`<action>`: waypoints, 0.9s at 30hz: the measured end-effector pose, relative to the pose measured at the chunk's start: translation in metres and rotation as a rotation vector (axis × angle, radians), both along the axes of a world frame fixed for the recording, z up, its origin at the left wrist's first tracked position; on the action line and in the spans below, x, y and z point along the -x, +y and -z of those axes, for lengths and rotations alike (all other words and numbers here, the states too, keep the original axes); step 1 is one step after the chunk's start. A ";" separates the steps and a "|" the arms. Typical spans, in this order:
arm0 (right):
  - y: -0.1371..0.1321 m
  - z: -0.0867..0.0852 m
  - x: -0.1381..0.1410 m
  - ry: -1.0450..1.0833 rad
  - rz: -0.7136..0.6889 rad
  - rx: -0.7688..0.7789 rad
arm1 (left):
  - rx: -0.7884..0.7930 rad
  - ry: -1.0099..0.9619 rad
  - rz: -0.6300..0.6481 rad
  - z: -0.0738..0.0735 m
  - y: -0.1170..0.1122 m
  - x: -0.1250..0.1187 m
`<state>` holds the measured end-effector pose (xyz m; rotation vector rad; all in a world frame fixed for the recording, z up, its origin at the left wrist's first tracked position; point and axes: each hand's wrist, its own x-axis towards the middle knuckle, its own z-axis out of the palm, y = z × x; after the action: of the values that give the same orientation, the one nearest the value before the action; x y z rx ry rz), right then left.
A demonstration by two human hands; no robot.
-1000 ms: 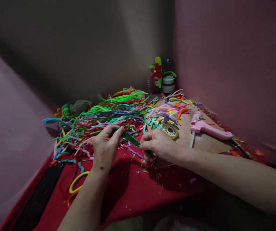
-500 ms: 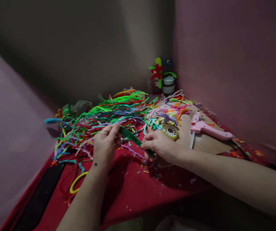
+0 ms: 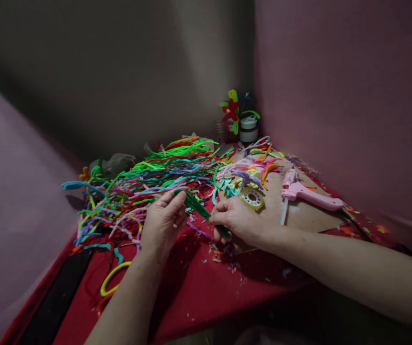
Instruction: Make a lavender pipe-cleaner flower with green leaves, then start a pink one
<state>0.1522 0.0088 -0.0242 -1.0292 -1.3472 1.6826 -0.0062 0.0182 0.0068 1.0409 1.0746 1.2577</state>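
Between my two hands stretches a dark green pipe cleaner strip, which looks folded or made of several strands side by side. My left hand pinches its upper left end between thumb and fingers. Toward the lower right end, my right hand is closed round the strip, and a short piece of green shows below its fingers. Both hands hold it above the front part of the red cloth. Just behind them lies a big heap of colourful pipe cleaners.
A pink glue gun and a tape roll rest on the cardboard at right. Behind stand a lidded jar and pipe-cleaner flowers. A yellow ring-shaped handle lies by my left forearm. Fuzz scraps dot the red cloth.
My left hand has shifted slightly right and turned, bringing its end of the green strip closer to my right hand. The right hand keeps its hold. The view has moved a little.
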 end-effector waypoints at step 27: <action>0.001 -0.009 0.010 0.121 -0.104 0.118 | -0.255 0.421 -0.180 0.006 -0.010 -0.009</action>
<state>0.1418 0.0100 -0.0150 -0.9199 -1.2543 1.8894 0.0031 0.0087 0.0011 1.4755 1.3745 1.3791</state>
